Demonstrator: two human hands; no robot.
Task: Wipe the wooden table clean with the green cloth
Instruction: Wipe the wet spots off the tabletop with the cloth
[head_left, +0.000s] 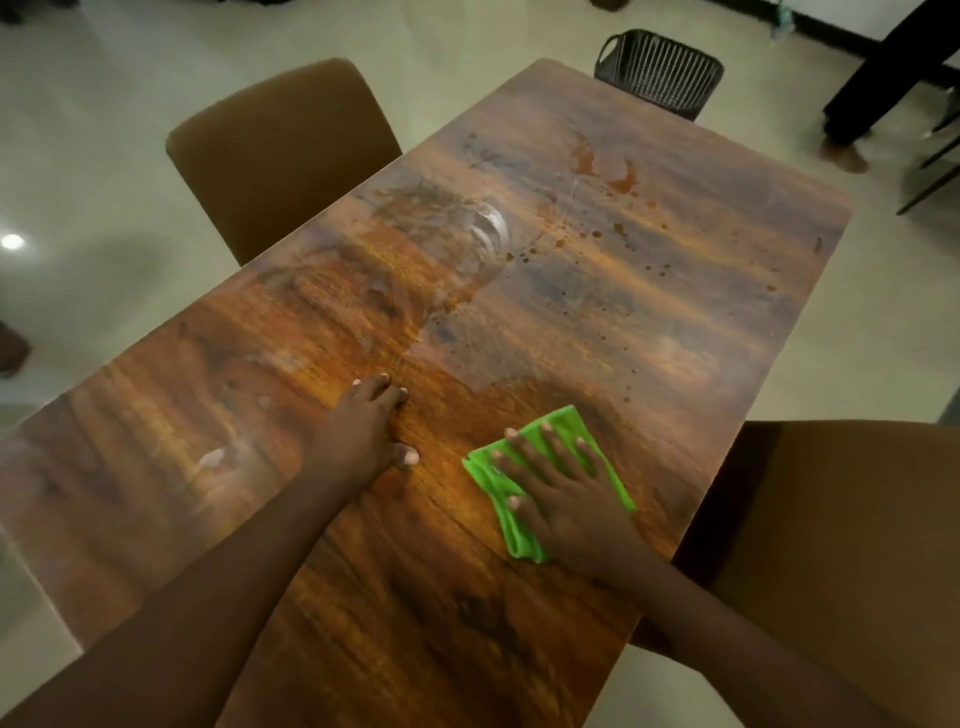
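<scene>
Far left: brown chair tucked against the worktop's left edge. Worktop is wood grain, with wet smear streaks across the middle-left.

Left hand flat on the bare wood near centre, palm down, fingers together and extended, holding nothing, thumb out to the side.

Just to its right, apart from it: green cloth, folded, lying flat on the worktop near the right edge. Right hand pressed on top of it, fingers spread open and flat, not curled around it. Cloth sticks out beyond the fingertips and at the thumb side.

Further up and right: brown spill with scattered droplets trailing toward the right edge, well apart from the cloth.

Dark slatted basket on the floor past the far end. Second brown chair at the right edge, near side. Another person's leg top right.
</scene>
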